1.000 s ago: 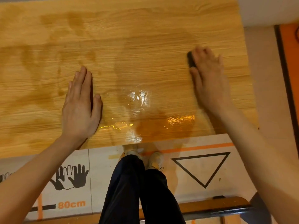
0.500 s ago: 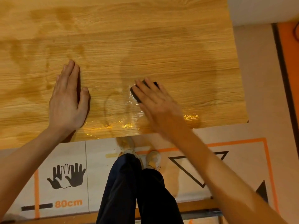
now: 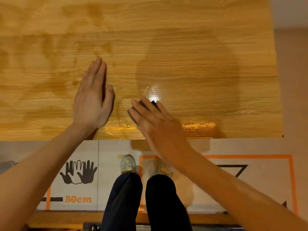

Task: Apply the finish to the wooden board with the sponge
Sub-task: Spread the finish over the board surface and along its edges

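A large wooden board (image 3: 183, 52) fills the upper part of the head view. Its near middle and right are glossy and wet, and darker patches mark its left side. My right hand (image 3: 155, 120) presses a dark sponge (image 3: 133, 116) flat on the board near the front edge; only the sponge's left edge and a top corner show past my fingers. My left hand (image 3: 93, 97) lies flat on the board just left of the sponge, fingers together, holding nothing.
The board's front edge (image 3: 50, 139) runs across the middle of the view and its right edge (image 3: 277, 80) is near the frame's right. Below are my legs and shoes (image 3: 127, 164) on a floor mat (image 3: 108, 180) printed with hand outlines, an orange frame and "80cm".
My right hand slid the sponge from the board's right side leftward to the near middle, close to my left hand. My left hand stays flat on the board.
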Motion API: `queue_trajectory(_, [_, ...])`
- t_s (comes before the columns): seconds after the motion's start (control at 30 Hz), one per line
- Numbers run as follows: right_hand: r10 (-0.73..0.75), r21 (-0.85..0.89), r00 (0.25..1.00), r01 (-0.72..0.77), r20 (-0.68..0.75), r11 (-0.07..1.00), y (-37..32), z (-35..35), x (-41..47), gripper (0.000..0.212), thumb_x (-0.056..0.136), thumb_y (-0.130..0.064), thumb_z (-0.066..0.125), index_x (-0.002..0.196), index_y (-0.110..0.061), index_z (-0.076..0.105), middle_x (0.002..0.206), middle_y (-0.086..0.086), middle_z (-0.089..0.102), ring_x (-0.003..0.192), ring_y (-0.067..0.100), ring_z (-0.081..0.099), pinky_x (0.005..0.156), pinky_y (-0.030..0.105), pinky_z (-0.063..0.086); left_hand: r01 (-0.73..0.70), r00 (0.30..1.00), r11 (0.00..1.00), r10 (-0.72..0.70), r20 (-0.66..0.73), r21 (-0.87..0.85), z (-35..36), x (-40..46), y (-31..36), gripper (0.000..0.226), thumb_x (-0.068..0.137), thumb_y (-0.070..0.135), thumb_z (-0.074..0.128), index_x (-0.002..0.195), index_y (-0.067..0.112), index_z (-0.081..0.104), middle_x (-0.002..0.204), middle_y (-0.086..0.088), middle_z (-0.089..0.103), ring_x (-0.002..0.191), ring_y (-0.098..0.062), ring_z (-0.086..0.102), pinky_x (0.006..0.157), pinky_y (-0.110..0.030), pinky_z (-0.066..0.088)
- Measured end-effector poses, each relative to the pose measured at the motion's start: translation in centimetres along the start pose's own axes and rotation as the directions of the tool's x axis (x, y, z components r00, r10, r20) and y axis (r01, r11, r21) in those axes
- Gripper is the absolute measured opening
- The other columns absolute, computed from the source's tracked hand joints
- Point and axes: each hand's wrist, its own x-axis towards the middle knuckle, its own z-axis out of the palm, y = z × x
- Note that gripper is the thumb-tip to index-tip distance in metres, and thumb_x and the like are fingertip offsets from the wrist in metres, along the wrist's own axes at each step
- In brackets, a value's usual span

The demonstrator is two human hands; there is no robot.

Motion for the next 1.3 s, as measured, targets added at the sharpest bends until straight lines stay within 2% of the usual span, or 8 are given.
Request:
queue_trajectory(0.1, [-0.019, -0.045, 1.0, 0.019, 0.02, 0.999, 4.4, -1.3, 3.5, 0.057, 0.09, -0.01, 0.064, 0.143, -0.014, 0.044, 0.15, 0.007, 0.043, 0.142, 0.027, 0.035, 0.117, 0.043, 0.02, 0.007, 1.0, 1.0, -0.007, 0.0, -0.004, 0.0, 0.0, -0.1, 0.056, 0.109, 0.028, 0.035, 0.16, 0.006, 0.024, 0.169, -0.007, 0.019, 0.158, -0.019, 0.012, 0.129, -0.038, 0.011])
queue_trajectory(0.23, [0.416, 0.134, 0.902, -0.4, -0.116, 0.906, 8.4, -3.3, 10.4, 0.045, 0.105, -0.021, 0.032, 0.149, -0.012, 0.034, 0.158, 0.006, 0.028, 0.149, 0.024, 0.018, 0.12, 0.036, 0.005, -0.015, 1.0, 1.0, 0.015, -0.001, -0.01, 0.0, -0.1, -0.3, 0.057, 0.108, 0.029, 0.032, 0.159, 0.005, 0.024, 0.169, -0.008, 0.019, 0.158, -0.021, 0.012, 0.129, -0.036, 0.01])
queue_trajectory(0.3, [0.482, 0.156, 0.862, -0.46, -0.157, 0.874, 6.8, -2.5, 11.5, 0.045, 0.106, -0.02, 0.031, 0.15, -0.011, 0.032, 0.159, 0.006, 0.026, 0.15, 0.024, 0.014, 0.121, 0.036, 0.002, -0.013, 1.0, 1.0, 0.013, -0.01, -0.023, 0.1, -0.1, -0.3, 0.057, 0.108, 0.028, 0.033, 0.16, 0.005, 0.024, 0.169, -0.008, 0.019, 0.157, -0.02, 0.012, 0.129, -0.034, 0.008])
queue_trajectory(0.47, [0.164, 0.009, 0.985, -0.163, -0.057, 0.987, -1.4, 0.1, 3.8, 0.053, 0.096, -0.012, 0.056, 0.146, -0.015, 0.04, 0.156, 0.004, 0.035, 0.147, 0.024, 0.024, 0.121, 0.042, 0.02, -0.052, 0.997, 0.997, 0.049, -0.058, -0.048, 0.4, -0.2, -0.5, 0.055, 0.108, 0.023, 0.037, 0.158, 0.001, 0.028, 0.168, -0.012, 0.023, 0.157, -0.025, 0.017, 0.129, -0.038, 0.013])
queue_trajectory(0.57, [0.025, 0.071, 1.0, -0.024, -0.002, 0.997, -0.5, -0.9, 3.2, 0.045, 0.1, -0.017, 0.046, 0.145, -0.013, 0.043, 0.154, 0.005, 0.038, 0.146, 0.024, 0.027, 0.121, 0.041, 0.018, -0.04, 0.998, 0.999, 0.038, -0.043, -0.03, 0.4, -0.1, -0.5, 0.056, 0.109, 0.025, 0.034, 0.158, 0.001, 0.026, 0.168, -0.012, 0.021, 0.157, -0.024, 0.015, 0.129, -0.038, 0.011])
queue_trajectory(0.83, [0.437, 0.141, 0.89, -0.42, -0.128, 0.897, 3.3, -1.9, 15.4, 0.044, 0.106, -0.021, 0.031, 0.149, -0.013, 0.034, 0.16, 0.004, 0.025, 0.15, 0.023, 0.012, 0.12, 0.034, 0.001, -0.108, 0.993, 0.99, 0.111, 0.039, -0.085, -1.0, -0.8, -1.8, 0.054, 0.109, 0.023, 0.034, 0.157, -0.001, 0.027, 0.167, -0.015, 0.023, 0.156, -0.027, 0.017, 0.129, -0.036, 0.007])
queue_trajectory(1.1, [-0.054, 0.118, 0.998, 0.05, 0.028, 0.992, -0.9, -0.7, 7.3, 0.045, 0.101, -0.024, 0.035, 0.142, -0.01, 0.046, 0.15, 0.008, 0.042, 0.143, 0.027, 0.03, 0.118, 0.04, 0.016, -0.088, 0.996, 0.993, 0.089, 0.003, -0.084, -2.6, -4.4, -5.9, 0.054, 0.108, 0.021, 0.037, 0.156, -0.002, 0.03, 0.166, -0.016, 0.023, 0.156, -0.03, 0.02, 0.129, -0.044, 0.014])
queue_trajectory(1.3, [0.412, 0.224, 0.904, -0.381, -0.112, 0.897, 2.9, -1.4, 17.3, 0.044, 0.105, -0.021, 0.033, 0.148, -0.012, 0.037, 0.158, 0.005, 0.028, 0.15, 0.023, 0.014, 0.121, 0.037, 0.003, -0.105, 0.994, 0.993, 0.104, -0.017, -0.046, -1.8, -4.6, -6.3, 0.053, 0.108, 0.02, 0.036, 0.156, -0.002, 0.03, 0.166, -0.017, 0.024, 0.156, -0.031, 0.021, 0.128, -0.044, 0.017])
